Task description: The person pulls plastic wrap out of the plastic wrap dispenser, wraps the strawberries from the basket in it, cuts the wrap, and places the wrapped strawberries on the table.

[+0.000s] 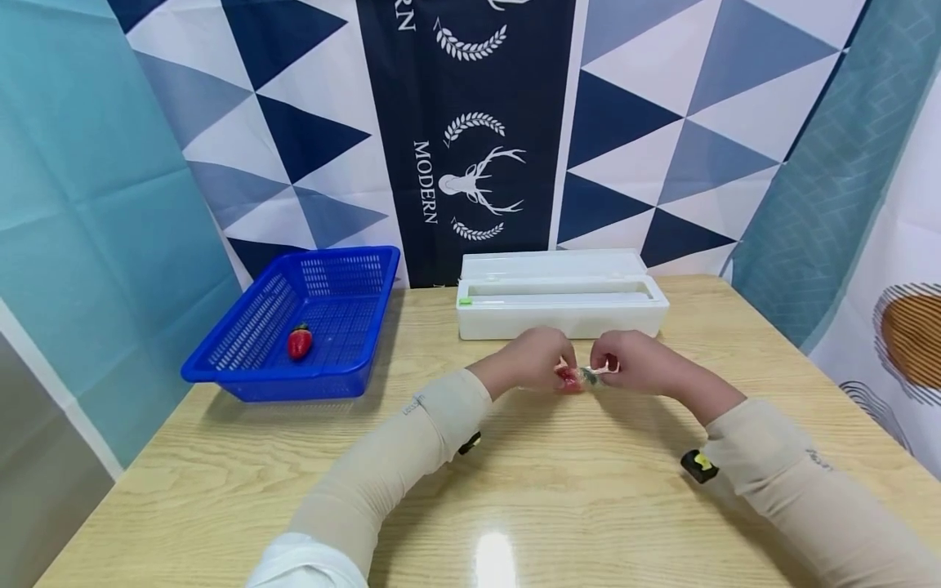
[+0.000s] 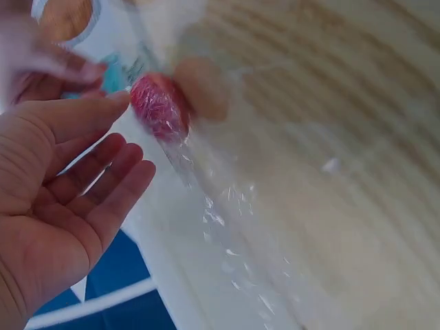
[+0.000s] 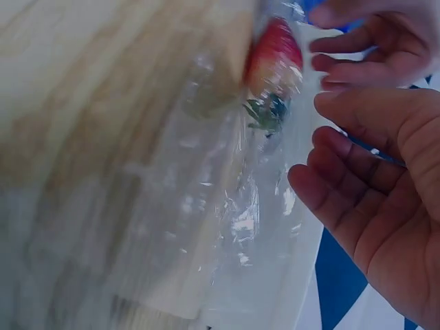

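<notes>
A red strawberry with green leaves is wrapped in clear cling film, held low over the table between both hands. My left hand pinches the wrapped film at the strawberry's red end, thumb tip against it in the left wrist view. On the leafy side, my right hand pinches the film between thumb and forefinger; its other fingers are loosely bent. Film trails away from the strawberry in both wrist views. Exactly where the fingertips meet the film is partly hidden.
A white cling film box with its lid raised stands just behind the hands. On the left, a blue plastic basket holds another strawberry. Patterned cloth hangs behind the wooden table.
</notes>
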Demonstrator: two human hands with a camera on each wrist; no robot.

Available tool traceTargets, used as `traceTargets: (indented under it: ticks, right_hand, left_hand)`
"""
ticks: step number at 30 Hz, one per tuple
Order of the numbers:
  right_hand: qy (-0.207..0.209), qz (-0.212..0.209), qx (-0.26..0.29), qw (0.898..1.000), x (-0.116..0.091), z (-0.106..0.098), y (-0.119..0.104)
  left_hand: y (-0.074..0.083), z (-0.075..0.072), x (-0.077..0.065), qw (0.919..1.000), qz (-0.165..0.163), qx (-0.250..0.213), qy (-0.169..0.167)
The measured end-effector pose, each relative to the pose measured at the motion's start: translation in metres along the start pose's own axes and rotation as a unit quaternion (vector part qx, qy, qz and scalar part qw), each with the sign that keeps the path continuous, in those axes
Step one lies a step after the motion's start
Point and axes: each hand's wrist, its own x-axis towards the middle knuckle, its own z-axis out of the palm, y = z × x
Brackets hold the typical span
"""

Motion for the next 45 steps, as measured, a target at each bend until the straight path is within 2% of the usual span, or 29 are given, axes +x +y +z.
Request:
traceTargets:
  ticks: [3, 6, 9, 13, 18, 24, 28, 33, 39, 45]
  right_hand:
    - [-0.005, -0.004, -0.016, 1.000, 0.000, 0.003, 0.000]
    - [-0.010, -0.008, -0.018, 1.000, 0.001, 0.006, -0.001]
    - [-0.014, -0.018, -0.025, 0.999, 0.003, 0.010, -0.002]
    - [-0.021, -0.021, -0.047, 0.998, 0.007, 0.017, -0.001]
    - [-0.022, -0.026, -0.076, 0.997, 0.012, 0.022, -0.002]
    - [-0.003, -0.031, -0.110, 0.993, 0.016, 0.024, -0.004]
    - [-0.002, -0.029, -0.099, 0.995, 0.015, 0.022, -0.005]
    - [-0.020, -0.035, -0.059, 0.997, 0.011, 0.015, -0.005]
    - [-0.022, -0.026, -0.026, 0.999, 0.012, 0.012, 0.001]
    - [-0.028, -0.015, -0.017, 0.999, 0.016, 0.013, 0.007]
  left_hand:
    - [-0.008, -0.008, -0.008, 0.9997, -0.024, -0.010, 0.003]
    - [-0.011, -0.011, -0.017, 0.9991, -0.038, -0.019, 0.006]
    - [-0.008, -0.005, -0.020, 0.9999, -0.016, -0.002, 0.002]
    - [0.000, 0.009, -0.019, 0.9985, 0.017, 0.053, -0.002]
    - [0.005, 0.019, -0.012, 0.9936, 0.012, 0.112, -0.003]
    - [0.006, 0.019, -0.008, 0.9928, 0.017, 0.119, 0.005]
    - [0.004, 0.018, -0.008, 0.9945, 0.021, 0.102, 0.014]
    - [-0.001, 0.014, -0.010, 0.9988, 0.017, 0.045, 0.003]
    - [-0.008, 0.011, -0.009, 0.9995, -0.011, -0.026, -0.018]
    - [-0.012, 0.008, -0.002, 0.9980, -0.026, -0.050, -0.027]
